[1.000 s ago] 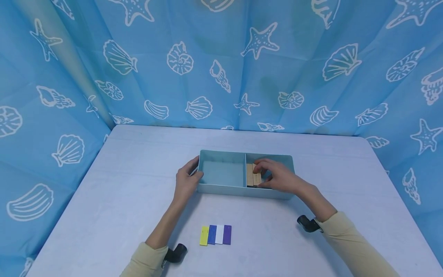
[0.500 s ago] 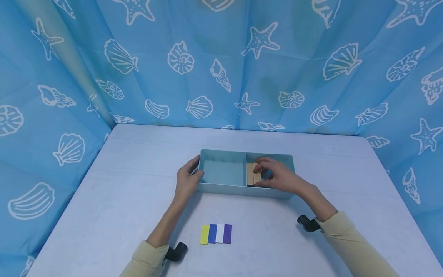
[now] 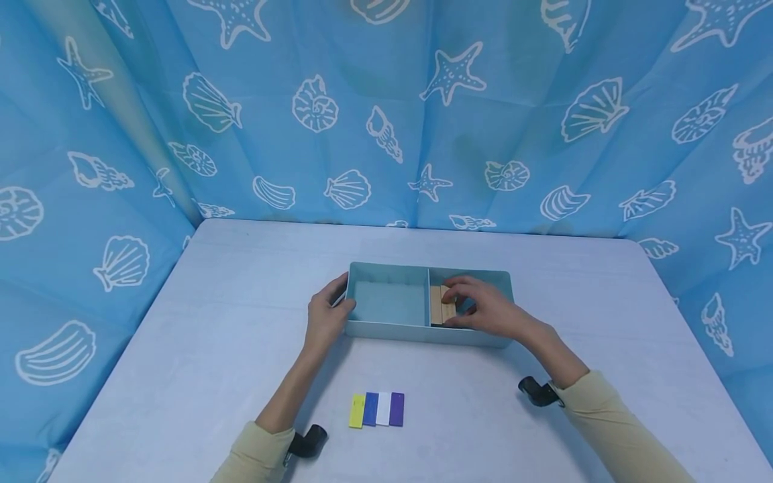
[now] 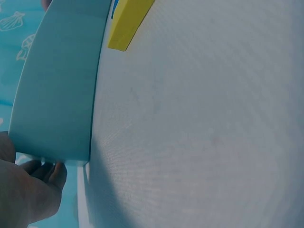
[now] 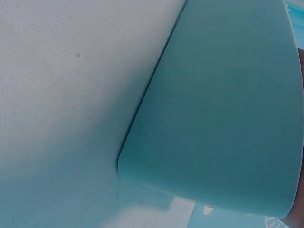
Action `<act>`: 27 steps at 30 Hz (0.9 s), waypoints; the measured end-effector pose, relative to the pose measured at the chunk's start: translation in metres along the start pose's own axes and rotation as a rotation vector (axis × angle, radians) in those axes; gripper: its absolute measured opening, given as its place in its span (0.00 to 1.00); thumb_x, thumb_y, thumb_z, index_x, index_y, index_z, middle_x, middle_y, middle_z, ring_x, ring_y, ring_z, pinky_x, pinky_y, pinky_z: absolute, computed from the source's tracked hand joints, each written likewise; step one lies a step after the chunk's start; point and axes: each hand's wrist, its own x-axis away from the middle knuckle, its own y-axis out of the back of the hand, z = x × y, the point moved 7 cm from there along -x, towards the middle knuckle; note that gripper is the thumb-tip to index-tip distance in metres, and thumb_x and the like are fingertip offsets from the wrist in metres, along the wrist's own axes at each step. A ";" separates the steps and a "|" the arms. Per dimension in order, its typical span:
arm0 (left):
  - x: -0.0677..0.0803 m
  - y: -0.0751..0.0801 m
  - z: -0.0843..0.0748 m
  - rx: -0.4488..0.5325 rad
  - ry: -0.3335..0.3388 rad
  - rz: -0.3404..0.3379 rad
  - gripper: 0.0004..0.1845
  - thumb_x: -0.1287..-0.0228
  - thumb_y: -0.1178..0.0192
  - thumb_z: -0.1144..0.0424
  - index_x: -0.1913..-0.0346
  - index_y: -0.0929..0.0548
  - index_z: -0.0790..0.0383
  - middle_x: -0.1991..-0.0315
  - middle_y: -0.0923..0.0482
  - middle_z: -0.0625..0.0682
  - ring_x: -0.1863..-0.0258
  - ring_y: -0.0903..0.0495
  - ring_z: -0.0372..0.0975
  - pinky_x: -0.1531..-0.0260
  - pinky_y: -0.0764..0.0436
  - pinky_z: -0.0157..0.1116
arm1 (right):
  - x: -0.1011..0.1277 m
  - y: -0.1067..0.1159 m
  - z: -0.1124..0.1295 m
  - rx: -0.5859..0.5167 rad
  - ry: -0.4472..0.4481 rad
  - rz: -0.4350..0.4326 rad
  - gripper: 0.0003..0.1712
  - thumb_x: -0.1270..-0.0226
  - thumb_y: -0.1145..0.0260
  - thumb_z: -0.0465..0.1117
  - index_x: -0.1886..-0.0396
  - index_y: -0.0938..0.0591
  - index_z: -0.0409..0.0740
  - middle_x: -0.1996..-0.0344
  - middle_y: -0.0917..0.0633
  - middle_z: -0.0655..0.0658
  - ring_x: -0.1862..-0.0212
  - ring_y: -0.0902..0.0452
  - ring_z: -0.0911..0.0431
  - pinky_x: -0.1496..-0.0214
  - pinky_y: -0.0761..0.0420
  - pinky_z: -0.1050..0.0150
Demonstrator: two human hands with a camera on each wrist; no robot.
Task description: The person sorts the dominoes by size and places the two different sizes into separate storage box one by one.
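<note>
The wooden blocks [image 3: 442, 305] are what I have my right hand [image 3: 486, 310] on: pale tan, flat rectangular pieces with visible grain, standing side by side against the divider in the right compartment of the light blue box [image 3: 386, 330]. I count at least two; my fingers cover whatever lies further right. My right hand reaches over the near wall of the box, fingers curled down over the tops of the blocks and the thumb tucked at their near end, so I read it as pinching them. My left hand [image 3: 326, 314] grips the left end of the box, thumb hooked over the rim and fingers wrapped round the outside of the corner; the left wrist view shows those fingers [image 4: 45, 171] pressed to the outer wall.

The box is a shallow, rounded-corner tray split in two by a cross wall, its left compartment showing only a bare floor. It sits near the middle of the pale grey table [image 3: 181, 349]. Nearer to me, well apart from the box, four flat coloured tiles [image 3: 377, 410] lie in a tight row: yellow, blue, white, purple. A blue curtain [image 3: 386, 114] printed with white shells and starfish hangs behind and to both sides.
</note>
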 end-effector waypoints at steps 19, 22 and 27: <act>-0.001 0.000 -0.005 -0.006 0.006 0.044 0.30 0.38 0.40 0.74 0.32 0.29 0.69 0.32 0.30 0.63 0.32 0.32 0.53 0.35 0.29 0.41 | 0.003 0.004 0.008 0.074 0.029 0.004 0.20 0.36 0.28 0.45 0.46 0.17 0.41 0.36 0.26 0.36 0.52 0.21 0.51 0.57 0.17 0.60; -0.001 0.000 -0.010 -0.023 -0.023 0.054 0.30 0.37 0.38 0.73 0.31 0.31 0.70 0.32 0.31 0.64 0.31 0.33 0.54 0.35 0.29 0.42 | 0.005 0.008 0.012 0.090 0.036 -0.007 0.21 0.34 0.29 0.45 0.45 0.18 0.41 0.36 0.26 0.37 0.55 0.22 0.53 0.60 0.18 0.62; 0.003 0.006 -0.024 -0.118 -0.086 0.046 0.31 0.36 0.36 0.68 0.30 0.31 0.68 0.32 0.31 0.63 0.32 0.33 0.53 0.36 0.29 0.44 | 0.010 0.025 0.024 0.109 0.034 -0.067 0.20 0.33 0.31 0.45 0.44 0.19 0.42 0.38 0.24 0.39 0.56 0.22 0.52 0.62 0.18 0.61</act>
